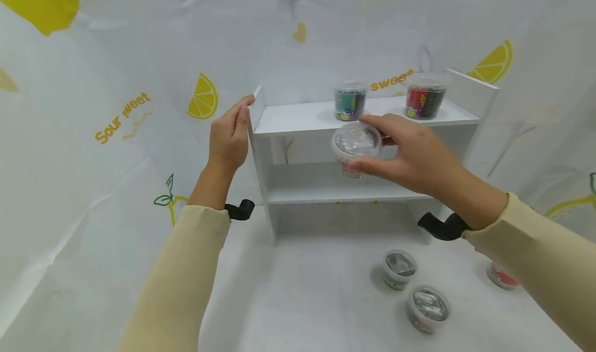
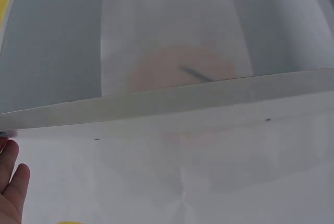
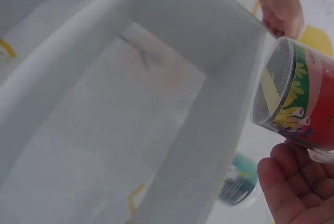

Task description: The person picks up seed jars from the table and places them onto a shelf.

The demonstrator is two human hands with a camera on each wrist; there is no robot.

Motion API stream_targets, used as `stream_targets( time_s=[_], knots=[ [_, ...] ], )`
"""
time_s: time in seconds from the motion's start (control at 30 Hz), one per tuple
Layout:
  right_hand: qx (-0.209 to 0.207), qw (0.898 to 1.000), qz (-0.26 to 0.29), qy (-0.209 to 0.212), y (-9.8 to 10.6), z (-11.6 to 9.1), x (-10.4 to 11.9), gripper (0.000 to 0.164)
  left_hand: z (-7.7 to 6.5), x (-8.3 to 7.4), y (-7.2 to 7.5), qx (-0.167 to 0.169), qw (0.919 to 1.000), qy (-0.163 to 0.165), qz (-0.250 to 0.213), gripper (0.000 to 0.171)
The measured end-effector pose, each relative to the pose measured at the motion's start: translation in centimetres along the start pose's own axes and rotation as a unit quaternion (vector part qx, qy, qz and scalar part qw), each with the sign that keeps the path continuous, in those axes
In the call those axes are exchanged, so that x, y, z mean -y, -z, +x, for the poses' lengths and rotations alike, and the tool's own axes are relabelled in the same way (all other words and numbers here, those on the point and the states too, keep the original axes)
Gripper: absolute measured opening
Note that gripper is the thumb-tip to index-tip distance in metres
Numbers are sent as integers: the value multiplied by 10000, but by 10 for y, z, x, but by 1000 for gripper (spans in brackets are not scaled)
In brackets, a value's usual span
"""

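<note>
My right hand point(image 1: 410, 152) holds a small plastic tub point(image 1: 356, 145) with a clear lid between thumb and fingers, in front of the shelf unit. In the right wrist view the tub point(image 3: 310, 98) shows a red label with green and yellow flower shapes, above the fingers of the right hand point(image 3: 302, 187). At the left side panel of the white shelf unit point(image 1: 298, 118), my left hand point(image 1: 229, 137) touches the upper edge with fingers fairly straight. Only some fingers of the left hand point(image 2: 13, 182) show in the left wrist view.
On the top shelf stand a teal tub point(image 1: 351, 101) and a red tub point(image 1: 426, 97). Below on the white surface are a green tub point(image 1: 399, 270), another lidded tub point(image 1: 428, 309) and a pinkish-red tub point(image 1: 502, 277) partly behind the right sleeve. A lemon-print sheet point(image 1: 139, 41) hangs behind.
</note>
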State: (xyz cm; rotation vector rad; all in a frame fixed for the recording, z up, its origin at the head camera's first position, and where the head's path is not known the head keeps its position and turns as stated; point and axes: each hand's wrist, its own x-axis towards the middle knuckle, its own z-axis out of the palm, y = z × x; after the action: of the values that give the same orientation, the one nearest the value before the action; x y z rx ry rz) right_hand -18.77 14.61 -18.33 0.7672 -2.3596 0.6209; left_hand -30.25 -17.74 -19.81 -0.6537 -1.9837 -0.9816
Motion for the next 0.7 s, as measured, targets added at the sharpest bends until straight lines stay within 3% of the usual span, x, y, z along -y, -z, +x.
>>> stream_targets(
  time_s=[0.2, 0.37, 0.57, 0.7],
  knots=[
    [121, 9985, 533, 91, -14, 39, 20, 77, 0, 1, 0, -37, 9999, -95, 42, 38],
    [131, 9981, 588, 92, -24, 66, 30, 78, 0, 0, -1, -65, 9999, -135, 72, 39],
    [133, 9973, 679, -257, -36, 90, 32, 78, 0, 0, 0, -105, 9999, -101, 61, 38],
    [120, 9962, 716, -479, -48, 102, 29, 65, 0, 0, 0, -72, 9999, -70, 90, 38]
  ],
)
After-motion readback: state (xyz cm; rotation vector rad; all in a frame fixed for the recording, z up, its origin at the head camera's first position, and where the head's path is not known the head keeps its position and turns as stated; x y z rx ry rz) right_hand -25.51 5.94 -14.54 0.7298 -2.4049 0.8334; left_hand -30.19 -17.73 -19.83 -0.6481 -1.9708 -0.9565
